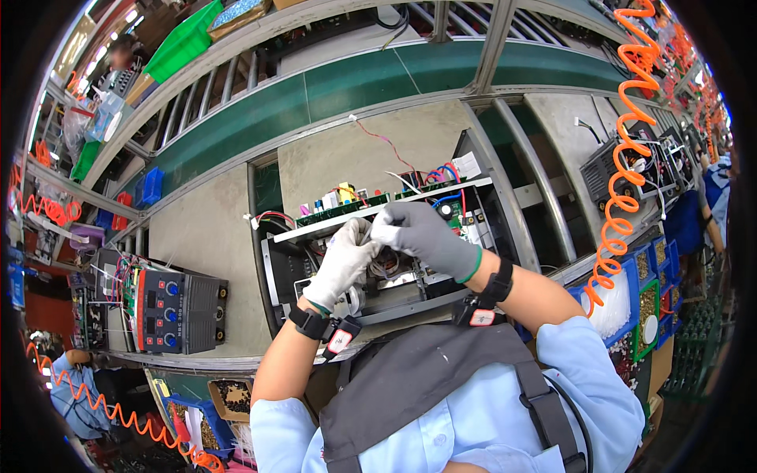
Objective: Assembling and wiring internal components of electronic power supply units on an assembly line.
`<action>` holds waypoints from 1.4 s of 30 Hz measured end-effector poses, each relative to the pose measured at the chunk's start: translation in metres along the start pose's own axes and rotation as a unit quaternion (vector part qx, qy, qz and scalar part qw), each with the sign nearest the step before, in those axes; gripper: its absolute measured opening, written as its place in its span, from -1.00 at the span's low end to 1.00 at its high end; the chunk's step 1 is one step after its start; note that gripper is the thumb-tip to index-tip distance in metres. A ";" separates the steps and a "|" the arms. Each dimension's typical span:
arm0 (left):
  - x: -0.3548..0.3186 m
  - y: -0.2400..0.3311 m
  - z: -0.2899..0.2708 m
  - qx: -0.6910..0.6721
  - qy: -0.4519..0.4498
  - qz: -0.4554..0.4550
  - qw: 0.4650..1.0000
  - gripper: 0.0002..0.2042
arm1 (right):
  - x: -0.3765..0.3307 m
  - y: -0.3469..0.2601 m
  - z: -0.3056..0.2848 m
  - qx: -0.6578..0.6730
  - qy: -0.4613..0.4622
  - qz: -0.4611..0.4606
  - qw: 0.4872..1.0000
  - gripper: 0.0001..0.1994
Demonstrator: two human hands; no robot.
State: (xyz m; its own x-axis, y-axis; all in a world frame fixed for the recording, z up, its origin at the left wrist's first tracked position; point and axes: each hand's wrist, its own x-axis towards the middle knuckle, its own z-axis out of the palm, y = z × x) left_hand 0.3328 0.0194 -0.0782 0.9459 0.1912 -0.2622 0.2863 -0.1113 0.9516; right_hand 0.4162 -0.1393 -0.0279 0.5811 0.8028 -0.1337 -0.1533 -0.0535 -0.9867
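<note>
I'd call this a factory assembly line: from here I see part-built electrical units (406,288) along a roller conveyor (538,181), coiled orange hoses (628,203), blue bins (673,260) of small parts, and 2 co-workers (75,398) in light blue nearby.

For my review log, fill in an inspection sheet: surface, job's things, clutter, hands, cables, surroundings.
Surface: grey board on a roller conveyor.
Job's things: open metal chassis, green circuit board along its far side.
Clutter: cardboard box of dark pieces, lower left.
Hands: gloved left hand and right hand meet over the chassis; anything held is unclear.
Cables: thin reddish wire; orange coiled hose, right.
Surroundings: dark unit with blue knobs and a co-worker, left.
</note>
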 end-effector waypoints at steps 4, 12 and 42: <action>-0.009 0.000 -0.012 0.094 0.093 0.116 0.984 -0.75 | 0.000 0.000 -0.007 0.041 0.006 0.028 0.999 -0.81; -0.038 0.093 0.011 -0.421 0.083 0.145 0.892 -0.70 | -0.026 -0.018 0.004 -0.117 -0.121 0.052 0.984 -0.75; -0.006 0.036 0.000 0.505 -0.092 0.159 0.844 -0.58 | -0.014 -0.025 -0.066 -0.335 0.150 -0.138 0.920 -0.84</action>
State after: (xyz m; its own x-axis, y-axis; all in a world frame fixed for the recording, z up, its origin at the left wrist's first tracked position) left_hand 0.3378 0.0145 -0.0425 0.9804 -0.1490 -0.1286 -0.0897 -0.9197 0.3822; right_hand 0.4645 -0.1878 -0.0075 0.7345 0.6453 0.2100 0.5010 -0.3069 -0.8092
